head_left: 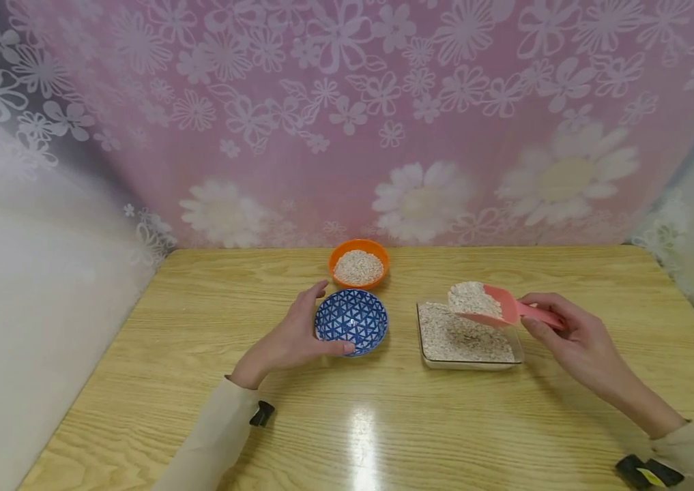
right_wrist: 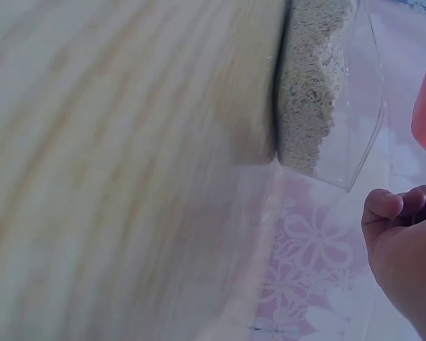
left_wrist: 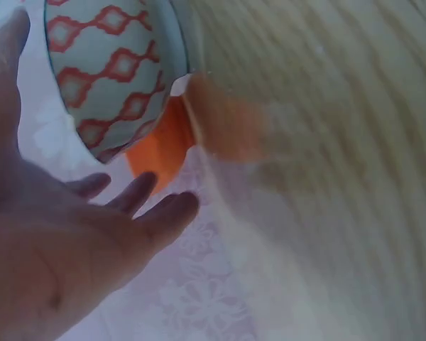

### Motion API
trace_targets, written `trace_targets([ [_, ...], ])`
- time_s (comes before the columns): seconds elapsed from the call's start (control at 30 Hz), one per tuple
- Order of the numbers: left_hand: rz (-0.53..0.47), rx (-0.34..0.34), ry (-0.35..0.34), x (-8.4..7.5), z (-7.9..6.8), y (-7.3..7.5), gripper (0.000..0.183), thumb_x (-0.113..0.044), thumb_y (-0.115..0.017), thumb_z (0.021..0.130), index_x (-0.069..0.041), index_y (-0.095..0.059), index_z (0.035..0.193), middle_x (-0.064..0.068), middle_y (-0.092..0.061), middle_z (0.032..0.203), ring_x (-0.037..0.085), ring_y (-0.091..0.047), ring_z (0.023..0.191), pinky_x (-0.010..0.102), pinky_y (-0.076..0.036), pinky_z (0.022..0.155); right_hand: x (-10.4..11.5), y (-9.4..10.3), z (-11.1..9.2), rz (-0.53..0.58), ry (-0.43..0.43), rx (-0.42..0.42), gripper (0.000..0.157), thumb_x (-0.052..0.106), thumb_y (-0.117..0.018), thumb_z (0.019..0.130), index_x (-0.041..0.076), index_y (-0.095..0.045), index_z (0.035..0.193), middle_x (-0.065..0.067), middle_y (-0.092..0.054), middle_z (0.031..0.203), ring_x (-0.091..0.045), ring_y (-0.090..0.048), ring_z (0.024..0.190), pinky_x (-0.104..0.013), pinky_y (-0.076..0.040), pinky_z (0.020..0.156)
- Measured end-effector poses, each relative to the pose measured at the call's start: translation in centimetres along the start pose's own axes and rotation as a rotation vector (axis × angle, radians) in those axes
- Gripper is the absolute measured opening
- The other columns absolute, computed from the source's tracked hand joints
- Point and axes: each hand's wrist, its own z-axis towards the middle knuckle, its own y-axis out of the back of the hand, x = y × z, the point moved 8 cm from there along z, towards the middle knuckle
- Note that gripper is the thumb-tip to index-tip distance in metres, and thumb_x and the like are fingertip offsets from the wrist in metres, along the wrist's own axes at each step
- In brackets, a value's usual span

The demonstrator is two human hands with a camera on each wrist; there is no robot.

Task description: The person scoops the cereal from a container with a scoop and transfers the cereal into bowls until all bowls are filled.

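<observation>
My left hand (head_left: 294,332) is spread around the left side of a small bowl (head_left: 365,317) with a blue-and-white triangle pattern inside. Its thumb lies at the near rim; the left wrist view shows straight fingers and the bowl's red-patterned outside (left_wrist: 117,64). No food is visible in that bowl. On the right, my right hand (head_left: 583,341) grips the handle of a pink scoop (head_left: 509,305) heaped with oat flakes (head_left: 472,299). The scoop hangs above a clear rectangular container (head_left: 475,365) that holds more oats.
Behind the patterned bowl stands an orange bowl (head_left: 331,264) with oats in it. Everything rests on a wood-grain table (head_left: 297,436). A pink floral backdrop (head_left: 310,157) rises at the table's back edge.
</observation>
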Motion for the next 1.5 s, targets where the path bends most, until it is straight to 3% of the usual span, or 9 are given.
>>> trace_targets([
  [0.13, -0.054, 0.094, 0.002, 0.5, 0.4, -1.1, 0.122, -0.045, -0.088, 0.076, -0.013, -0.01, 0.164, 0.016, -0.026, 0.164, 0.038, -0.04, 0.145, 0.059, -0.044, 0.113, 0.6, -0.4, 0.5, 0.03, 0.015, -0.002, 0.03, -0.008, -0.067, 0.093, 0.005, -0.067, 0.12, 0.01, -0.049, 0.075, -0.007, -0.038, 0.058, -0.028, -0.032, 0.05],
  [0.43, -0.113, 0.177, -0.032, 0.4, 0.9, -1.9, 0.121, -0.039, -0.088, 0.078, -0.019, -0.005, 0.164, 0.014, -0.028, 0.163, 0.035, -0.041, 0.144, 0.056, -0.042, 0.115, 2.1, -1.7, 1.7, 0.074, 0.041, 0.023, 0.031, -0.009, -0.067, 0.093, 0.004, -0.067, 0.121, 0.01, -0.052, 0.079, -0.007, -0.04, 0.061, -0.027, -0.033, 0.05],
  [0.77, -0.124, 0.177, 0.004, 0.8, 1.1, -2.1, 0.12, -0.039, -0.088, 0.078, -0.023, -0.006, 0.164, 0.015, -0.034, 0.161, 0.036, -0.045, 0.141, 0.055, -0.044, 0.113, 3.9, -4.1, 3.3, 0.153, 0.071, 0.079, 0.028, -0.007, -0.066, 0.094, 0.003, -0.066, 0.12, 0.011, -0.06, 0.082, -0.008, -0.045, 0.061, -0.027, -0.037, 0.051],
  [1.27, -0.13, 0.183, 0.004, 0.9, 1.0, -2.2, 0.12, -0.04, -0.088, 0.078, -0.024, -0.005, 0.163, 0.013, -0.035, 0.16, 0.034, -0.047, 0.139, 0.053, -0.046, 0.112, 5.3, -8.2, 4.6, 0.073, 0.016, 0.213, 0.022, 0.008, -0.07, 0.096, 0.014, -0.069, 0.117, 0.001, -0.061, 0.083, -0.007, -0.046, 0.062, -0.024, -0.042, 0.055],
  [1.5, -0.138, 0.177, -0.001, 0.8, 1.0, -2.1, 0.121, -0.04, -0.088, 0.077, -0.024, -0.005, 0.164, 0.01, -0.034, 0.16, 0.032, -0.046, 0.139, 0.052, -0.044, 0.114, 6.2, -10.4, 5.4, -0.004, -0.034, 0.3, 0.019, 0.014, -0.071, 0.097, 0.016, -0.071, 0.116, -0.003, -0.066, 0.095, -0.01, -0.05, 0.068, -0.024, -0.044, 0.06],
])
